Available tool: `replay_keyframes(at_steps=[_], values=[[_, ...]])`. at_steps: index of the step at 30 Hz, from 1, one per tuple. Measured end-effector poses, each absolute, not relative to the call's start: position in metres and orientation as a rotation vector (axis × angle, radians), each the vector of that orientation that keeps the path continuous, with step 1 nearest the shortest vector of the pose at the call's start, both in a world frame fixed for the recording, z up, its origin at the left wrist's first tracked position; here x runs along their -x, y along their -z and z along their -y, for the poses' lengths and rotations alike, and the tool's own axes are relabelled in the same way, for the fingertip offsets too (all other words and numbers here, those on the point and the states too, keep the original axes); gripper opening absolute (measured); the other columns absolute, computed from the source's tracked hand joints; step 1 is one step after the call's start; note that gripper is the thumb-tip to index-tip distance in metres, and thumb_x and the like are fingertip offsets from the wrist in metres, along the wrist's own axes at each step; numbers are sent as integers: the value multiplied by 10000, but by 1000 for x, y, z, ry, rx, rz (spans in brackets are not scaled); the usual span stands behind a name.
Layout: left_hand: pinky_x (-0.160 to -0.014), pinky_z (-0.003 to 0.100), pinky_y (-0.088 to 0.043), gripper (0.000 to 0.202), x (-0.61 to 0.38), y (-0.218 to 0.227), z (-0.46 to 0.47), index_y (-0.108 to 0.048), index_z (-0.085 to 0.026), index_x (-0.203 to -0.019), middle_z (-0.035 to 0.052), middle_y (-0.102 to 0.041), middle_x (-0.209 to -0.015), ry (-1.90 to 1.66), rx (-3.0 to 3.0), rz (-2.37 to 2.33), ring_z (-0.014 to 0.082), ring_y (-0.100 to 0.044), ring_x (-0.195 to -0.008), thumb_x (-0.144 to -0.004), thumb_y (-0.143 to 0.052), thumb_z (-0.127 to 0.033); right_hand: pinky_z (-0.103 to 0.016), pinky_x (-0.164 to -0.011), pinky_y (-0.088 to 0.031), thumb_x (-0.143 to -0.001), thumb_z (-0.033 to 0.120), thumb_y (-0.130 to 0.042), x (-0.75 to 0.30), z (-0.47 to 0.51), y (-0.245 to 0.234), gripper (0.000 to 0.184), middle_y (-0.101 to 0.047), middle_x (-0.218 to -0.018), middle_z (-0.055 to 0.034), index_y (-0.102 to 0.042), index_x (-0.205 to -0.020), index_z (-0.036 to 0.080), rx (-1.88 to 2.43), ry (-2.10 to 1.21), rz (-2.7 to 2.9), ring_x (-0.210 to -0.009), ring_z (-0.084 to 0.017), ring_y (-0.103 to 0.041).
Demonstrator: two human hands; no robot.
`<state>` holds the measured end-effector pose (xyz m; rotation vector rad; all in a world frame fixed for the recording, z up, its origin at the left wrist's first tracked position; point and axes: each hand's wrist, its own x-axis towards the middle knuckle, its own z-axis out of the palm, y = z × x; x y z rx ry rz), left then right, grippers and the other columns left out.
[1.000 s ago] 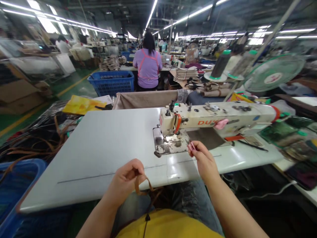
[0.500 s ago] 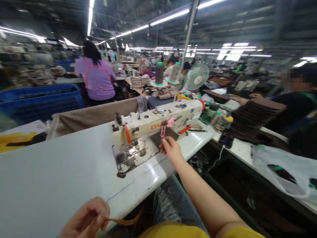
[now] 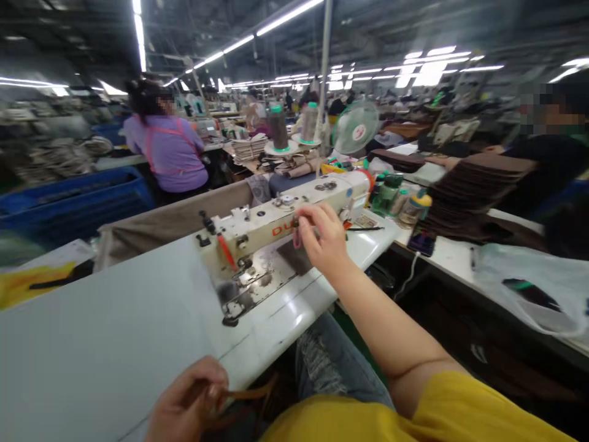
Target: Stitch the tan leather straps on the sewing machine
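My right hand [image 3: 322,236] is raised against the front of the cream sewing machine [image 3: 276,224], fingers pinched on a small pink clipper [image 3: 297,238] by the machine's arm. My left hand [image 3: 188,405] is low at the near table edge, closed on a thin brown leather strap [image 3: 248,393] that trails to the right over my lap. The machine's metal needle plate [image 3: 248,288] lies bare on the white table [image 3: 92,344].
A person in a purple top [image 3: 168,150] sits ahead with their back turned, beside a blue crate [image 3: 69,205]. Thread cones [image 3: 278,129] and a green fan [image 3: 355,127] stand behind the machine. At right, a co-worker's sleeve [image 3: 547,159], stacked brown pieces [image 3: 473,190], bottles [image 3: 400,202].
My right hand rose from the needle plate to the machine's arm with the pink clipper. The view swung right. My left hand stayed low, gripping the strap.
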<state>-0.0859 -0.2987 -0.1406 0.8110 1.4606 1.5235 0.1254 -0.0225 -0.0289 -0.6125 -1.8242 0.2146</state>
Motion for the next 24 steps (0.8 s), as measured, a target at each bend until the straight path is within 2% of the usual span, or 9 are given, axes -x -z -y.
replay_keyframes(at_steps=[3, 6, 9, 13, 15, 17, 19, 21, 24], values=[[-575, 197, -421, 364, 78, 132, 295, -709, -202, -774, -30, -611, -688, -1508, -745, -1327, 92, -547, -587, -783, -902, -511, -434, -946, -533, -1027, 229, -527, -122, 50, 57, 220, -701, -1003, -105, -713, -1143, 208, 474, -207, 1948, -969, -245, -641], [-508, 161, -372, 371, 78, 128, 291, -703, -193, -819, -29, -629, -660, -1478, -602, -1172, 78, -556, -538, -760, -930, -480, -367, -852, -538, -1007, 175, -589, -114, 86, 85, 300, -738, -1065, -77, -697, -1269, 275, 82, -158, 2227, -944, -200, -679], [-489, 143, -361, 362, 74, 124, 283, -693, -180, -836, -32, -629, -629, -1477, -475, -1045, 67, -542, -515, -759, -944, -429, -301, -840, -536, -1025, 209, -618, -103, 119, 98, 260, -763, -1120, -12, -709, -1234, 335, -370, -3, 2329, -1006, -155, -697], [-474, 146, -373, 404, 65, 120, 266, -650, -177, -815, -59, -580, -600, -1485, -404, -977, 63, -505, -500, -734, -959, -424, -293, -842, -538, -1047, 229, -627, -97, 134, 97, 129, -773, -1074, -29, -734, -1119, 233, -479, -80, 2315, -1048, -151, -699], [-465, 159, -374, 397, 62, 123, 259, -638, -195, -837, -64, -569, -624, -1513, -440, -1056, 73, -498, -506, -791, -898, -491, -302, -825, -533, -1073, 315, -611, -99, 132, 95, 172, -773, -1065, -54, -727, -1106, 192, -429, -192, 2354, -1049, -160, -698], [-576, 210, -488, 340, 64, 135, 255, -679, -214, -945, -17, -663, -766, -1506, -655, -1299, 126, -619, -653, -896, -778, -535, -299, -823, -524, -1078, 407, -600, -103, 128, 96, 260, -775, -1068, -57, -725, -1115, 182, -359, -290, 2402, -1016, -157, -698], [-908, 334, -564, 367, 70, 153, 250, -707, -227, -1179, 74, -748, -1107, -1383, -1101, -1638, 230, -710, -1025, -981, -654, -532, -288, -862, -516, -1076, 417, -601, -107, 124, 100, 258, -777, -1096, -41, -730, -1143, 203, -302, -354, 2461, -1001, -146, -698], [-1188, 492, -421, 518, 79, 177, 243, -614, -232, -1426, 149, -618, -1498, -1227, -1638, -1820, 339, -577, -1378, -1021, -549, -548, -276, -906, -505, -1067, 353, -609, -111, 121, 106, 205, -777, -1118, -21, -735, -1174, 232, -278, -376, 2551, -1016, -141, -698], [-1301, 491, -248, 702, 89, 207, 229, -280, -242, -1671, 146, -410, -1706, -889, -2331, -1709, 330, -340, -1589, -1056, -446, -539, -274, -988, -479, -1062, 325, -599, -112, 118, 116, 193, -779, -1140, -16, -750, -1151, 244, -287, -333, 2701, -1056, -149, -694]])
